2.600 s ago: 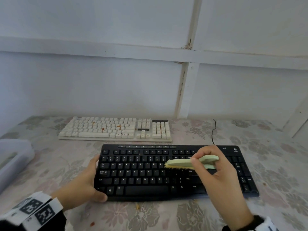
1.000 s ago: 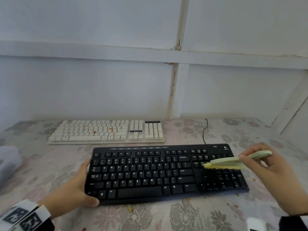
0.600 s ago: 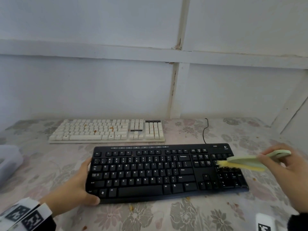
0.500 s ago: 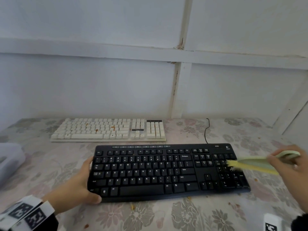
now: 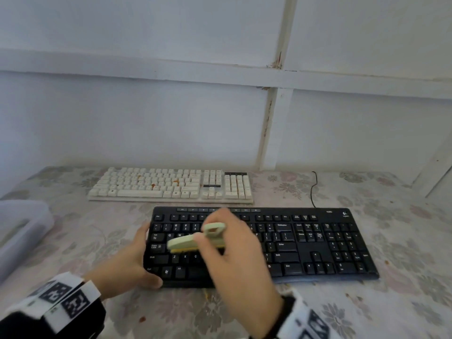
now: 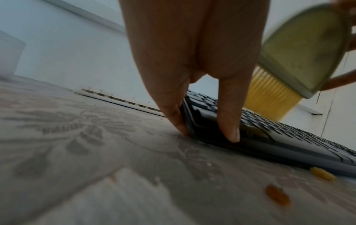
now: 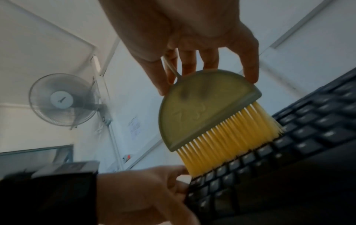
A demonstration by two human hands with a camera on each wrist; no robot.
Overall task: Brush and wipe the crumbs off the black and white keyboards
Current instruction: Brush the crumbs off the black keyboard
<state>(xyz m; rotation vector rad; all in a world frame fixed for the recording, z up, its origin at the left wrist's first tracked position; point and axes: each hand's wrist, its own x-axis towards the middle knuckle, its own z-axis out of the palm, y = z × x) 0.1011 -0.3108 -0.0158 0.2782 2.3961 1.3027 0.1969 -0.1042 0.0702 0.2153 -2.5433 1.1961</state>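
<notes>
The black keyboard (image 5: 305, 243) lies near me on the flowered tablecloth. My left hand (image 5: 127, 263) grips its left end, thumb on the front corner and fingers (image 6: 229, 121) against the edge. My right hand (image 5: 230, 260) holds a pale green brush (image 5: 193, 241) with yellow bristles (image 7: 229, 140) that touch the keys at the keyboard's left part. Behind it lies the white keyboard (image 5: 171, 184), with orange crumbs on its keys.
Orange crumbs (image 6: 277, 196) lie on the cloth (image 5: 403, 241) in front of the black keyboard and to its right. A translucent plastic box (image 5: 22, 231) stands at the left edge. A black cable (image 5: 314, 189) runs back to the white wall.
My right hand has carried the brush from beyond the black keyboard's right end back across to its left part. The left hand has kept its hold.
</notes>
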